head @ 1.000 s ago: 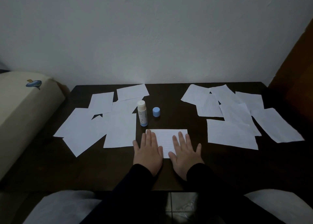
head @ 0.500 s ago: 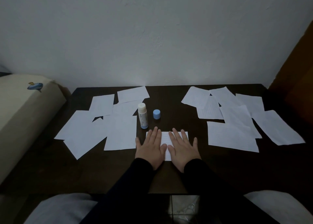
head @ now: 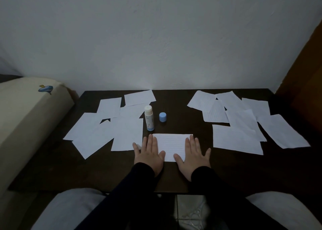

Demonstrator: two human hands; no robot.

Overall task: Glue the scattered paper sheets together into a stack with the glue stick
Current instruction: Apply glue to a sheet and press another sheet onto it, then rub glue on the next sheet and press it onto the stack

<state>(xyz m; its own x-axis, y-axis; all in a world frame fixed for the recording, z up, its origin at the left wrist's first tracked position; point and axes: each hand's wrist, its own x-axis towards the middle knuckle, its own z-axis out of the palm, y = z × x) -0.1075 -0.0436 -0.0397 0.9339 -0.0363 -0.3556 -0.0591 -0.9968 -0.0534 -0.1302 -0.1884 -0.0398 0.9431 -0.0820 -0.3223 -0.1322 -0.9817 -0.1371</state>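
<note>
A lined white sheet (head: 171, 146) lies flat at the front middle of the dark table (head: 176, 108). My left hand (head: 149, 154) presses flat on its left edge with fingers spread. My right hand (head: 192, 155) lies flat on its right edge. An uncapped white glue stick (head: 149, 118) stands upright just behind the sheet. Its blue cap (head: 162, 117) sits to the right of it. Several loose white sheets (head: 111, 125) overlap on the left of the table, and several more sheets (head: 244, 123) overlap on the right.
A cream cushion (head: 26, 118) with a small blue print borders the table's left side. A white wall rises behind the table. A brown wooden panel (head: 303, 83) stands at the right. My knees show below the table's front edge.
Both hands have slid apart from the middle of the sheet out to its left and right edges, uncovering its centre. Glue stick, cap and the loose sheets have not moved.
</note>
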